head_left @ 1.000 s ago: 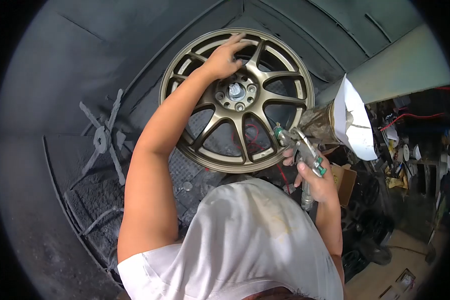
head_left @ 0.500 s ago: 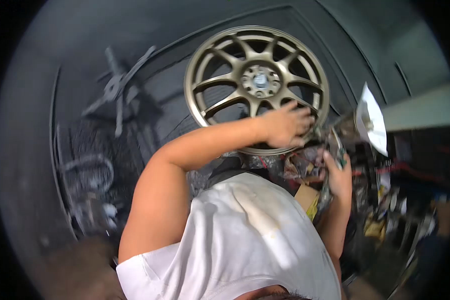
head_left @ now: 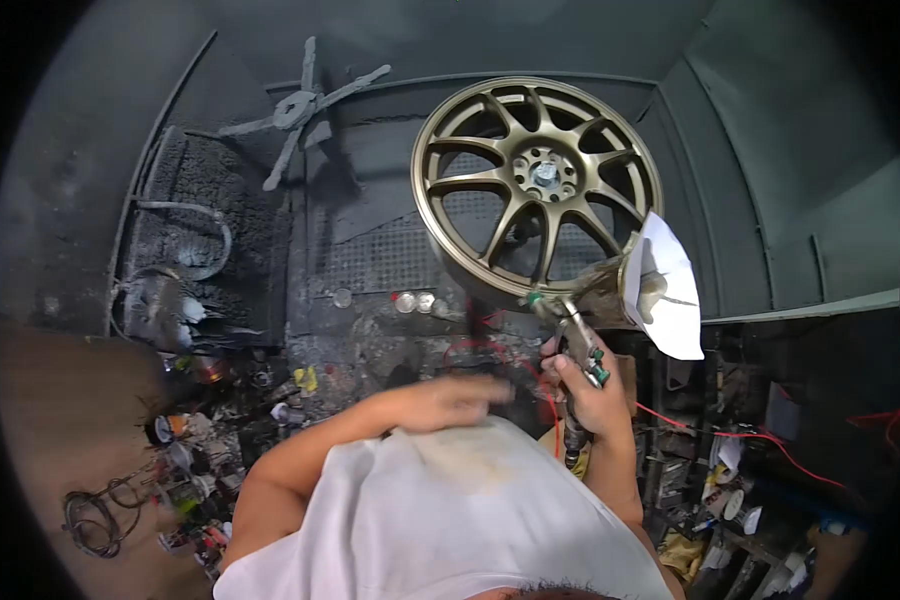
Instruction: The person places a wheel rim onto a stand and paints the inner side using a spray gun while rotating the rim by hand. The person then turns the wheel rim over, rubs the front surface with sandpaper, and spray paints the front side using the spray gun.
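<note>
My right hand (head_left: 595,395) is wrapped round the handle of a spray gun (head_left: 580,345) with green knobs. A metal paint cup (head_left: 602,290) sits on the gun, tilted, and a white paper cone strainer (head_left: 668,290) stands at its mouth. The gun's front is close to the lower rim of a bronze multi-spoke car wheel (head_left: 548,215); I cannot tell whether they touch. My left hand (head_left: 450,400) is in front of the white shirt, blurred, its fingers stretched to the right with nothing visible in them.
A grey-coated metal stand with arms (head_left: 295,110) is at the upper left. Grey booth walls (head_left: 800,190) surround the wheel. A red hose (head_left: 710,430) runs off to the right. Cans and clutter (head_left: 195,450) crowd the lower left, and more lies at the lower right.
My left hand has left the wheel's lower right edge and moved down and left to the shirt. The spray gun has shifted left in view, nearer the wheel's lower rim. The whole view has turned.
</note>
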Available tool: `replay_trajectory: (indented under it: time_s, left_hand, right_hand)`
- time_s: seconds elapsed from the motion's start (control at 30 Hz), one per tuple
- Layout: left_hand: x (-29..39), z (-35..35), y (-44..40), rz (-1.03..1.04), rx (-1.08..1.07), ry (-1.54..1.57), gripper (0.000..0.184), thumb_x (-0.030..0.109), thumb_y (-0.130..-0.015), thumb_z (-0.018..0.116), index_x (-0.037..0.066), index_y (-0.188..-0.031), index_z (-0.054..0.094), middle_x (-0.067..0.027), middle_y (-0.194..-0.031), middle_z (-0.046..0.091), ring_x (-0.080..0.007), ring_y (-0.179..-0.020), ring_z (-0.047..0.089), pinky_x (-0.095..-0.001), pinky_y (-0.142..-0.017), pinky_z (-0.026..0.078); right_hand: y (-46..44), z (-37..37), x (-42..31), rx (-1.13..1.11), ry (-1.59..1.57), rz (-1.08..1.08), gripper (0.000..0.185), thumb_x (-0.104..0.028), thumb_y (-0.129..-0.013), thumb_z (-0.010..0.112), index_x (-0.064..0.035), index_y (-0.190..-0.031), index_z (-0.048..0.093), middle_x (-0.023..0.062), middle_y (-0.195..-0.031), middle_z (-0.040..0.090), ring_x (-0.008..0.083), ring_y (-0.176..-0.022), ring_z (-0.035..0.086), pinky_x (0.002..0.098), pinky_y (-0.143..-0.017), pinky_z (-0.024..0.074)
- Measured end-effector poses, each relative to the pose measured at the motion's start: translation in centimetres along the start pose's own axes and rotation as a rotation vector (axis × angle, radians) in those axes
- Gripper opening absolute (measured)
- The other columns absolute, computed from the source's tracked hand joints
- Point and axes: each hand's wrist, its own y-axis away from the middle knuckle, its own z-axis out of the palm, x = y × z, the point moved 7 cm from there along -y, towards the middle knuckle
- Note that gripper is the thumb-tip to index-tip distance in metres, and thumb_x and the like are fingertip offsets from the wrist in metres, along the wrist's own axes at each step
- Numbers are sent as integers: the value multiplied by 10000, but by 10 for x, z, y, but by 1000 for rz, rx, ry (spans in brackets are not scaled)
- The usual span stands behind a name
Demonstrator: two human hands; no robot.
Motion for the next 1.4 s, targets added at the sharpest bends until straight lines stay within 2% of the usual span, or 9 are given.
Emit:
replay_trajectory:
  time_s: [0.03,0.23,0.37,0.57,0.8,1.0,1.1,1.3,1.4]
  left_hand:
    - [-2,20,12,-32,-239,152,529,311,-1042,535,63,-1506,484,-195,-1582,417,-353,-1490,347,-432,-1210,291]
    - [-56,2,123,-280,135,539,422,239,-1013,582,24,-1374,620,-179,-1377,630,-236,-1291,568,-365,-1112,416]
    - [-84,-26,186,-465,561,93,228,142,-938,675,4,-1106,742,-128,-1016,755,-181,-946,683,-344,-866,525]
    - [-62,-68,251,-328,819,-69,287,263,-910,715,4,-1030,743,-143,-922,749,-232,-800,707,-346,-763,541]
    - [-53,-126,331,2,1159,-569,757,322,-844,779,42,-1469,456,-225,-1478,496,-382,-1290,551,-460,-1052,459]
    - [-120,-141,462,-380,1436,-211,631,233,-778,812,22,-1321,569,-212,-1199,680,-377,-1097,667,-431,-938,522]
    - [-130,-161,537,-354,1573,-262,454,207,-823,800,25,-1204,635,-155,-1024,732,-240,-949,702,-370,-852,536]
    - [-161,-240,669,-421,1672,-249,381,288,-832,812,35,-1097,706,-100,-843,716,-175,-752,649,-355,-723,528]
    - [-173,-268,713,-430,1756,-232,356,245,-826,819,11,-1074,719,-45,-851,719,-139,-755,623,-321,-737,511]
  right_hand:
    - [4,-11,-8,68,86,-3,557,-125,-971,666,-38,-1483,463,54,-1128,683,108,-932,650,231,-604,523]
    - [-13,-58,-42,501,215,-221,377,-202,-986,662,-42,-1314,567,59,-1188,694,164,-1079,662,256,-585,517]
    - [-56,-59,-52,702,246,-388,320,-224,-982,678,-35,-1227,598,69,-968,688,128,-771,619,257,-511,463]
    - [-101,81,-78,768,144,-469,334,-192,-983,668,-33,-1255,560,68,-1082,674,157,-900,682,283,-569,537]
    - [-115,380,-14,104,-280,-375,402,-72,-982,632,-96,-1351,475,55,-1187,589,199,-1099,621,433,-779,632]
    - [-90,574,69,-289,-101,-222,766,-199,-970,692,-15,-1566,246,127,-1329,498,229,-1197,533,373,-1045,483]
    - [-71,598,85,-445,192,-403,791,-290,-990,664,47,-1568,244,195,-1505,443,296,-1349,481,363,-1155,361]
    - [-2,539,189,-1234,671,171,754,-491,-1025,547,49,-1525,387,204,-1530,478,275,-1414,440,382,-1173,324]
    - [14,479,206,-1165,245,489,724,-496,-1014,540,56,-1478,468,192,-1488,527,281,-1373,478,366,-1163,326]
